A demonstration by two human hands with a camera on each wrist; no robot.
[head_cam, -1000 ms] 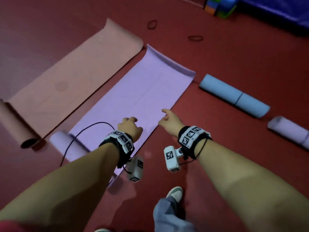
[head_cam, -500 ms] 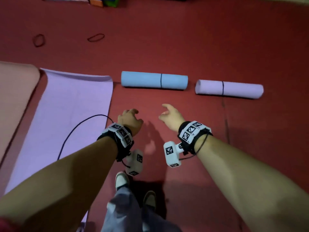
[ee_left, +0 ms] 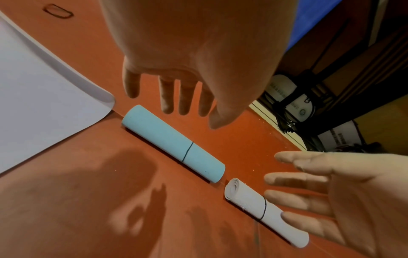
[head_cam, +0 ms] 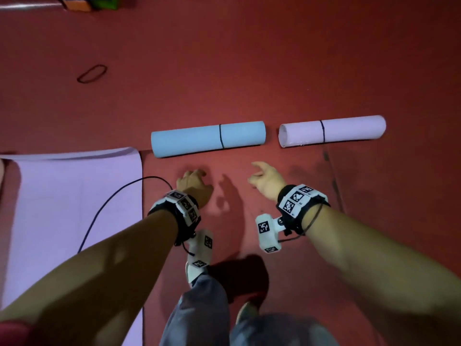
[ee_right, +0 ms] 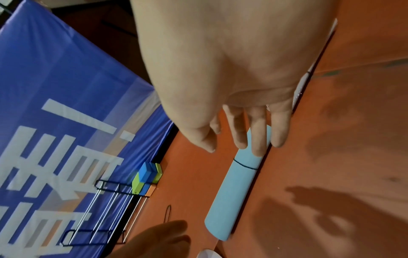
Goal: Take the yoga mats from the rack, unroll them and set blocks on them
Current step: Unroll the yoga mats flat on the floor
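Since the blue rolled mat (head_cam: 208,139) lies banded on the floor (head_cam: 249,58) beside the unrolled lilac mat (head_cam: 72,196), left hand (head_cam: 194,186) and right hand (head_cam: 268,181) hover near it empty, fingers (ee_left: 170,97) loosely apart; probably to strip its band.

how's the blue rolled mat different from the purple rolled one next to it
Colour: the blue rolled mat is light blue, the purple rolled mat pale lilac.
Place: the blue one lies beside the unrolled purple mat, in front of both hands; the purple one lies further to the person's right.
End: the purple roll's spiral end shows in the left wrist view; the blue one's does not.
Shared: both lie on the red floor, end to end with a gap, each bound by a dark band, untouched.
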